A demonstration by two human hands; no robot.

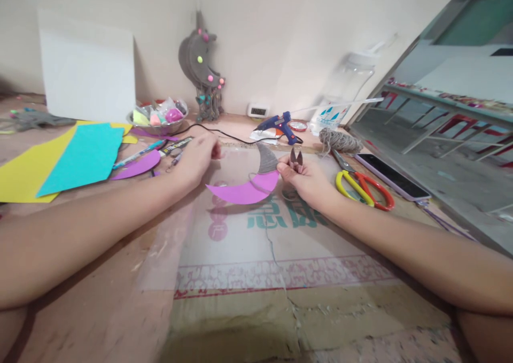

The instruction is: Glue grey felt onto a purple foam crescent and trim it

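Between thumb and fingers, my right hand pinches a purple crescent moon cut-out at its right side. Grey yarn is wound closely around the crescent's upper horn, and a loose loop lies across the purple part. A small pair of thread snips is tucked in the same hand, blades pointing up. To the left of the crescent, my left hand is raised with fingers curled closed; what they hold, if anything, is hidden. A thin grey strand trails down the plastic sheet.
Yellow and turquoise sheets lie left. Behind stand a bowl of pompoms, a finished grey moon hanging and a blue glue gun. At right are a yarn skein, scissors and a phone.
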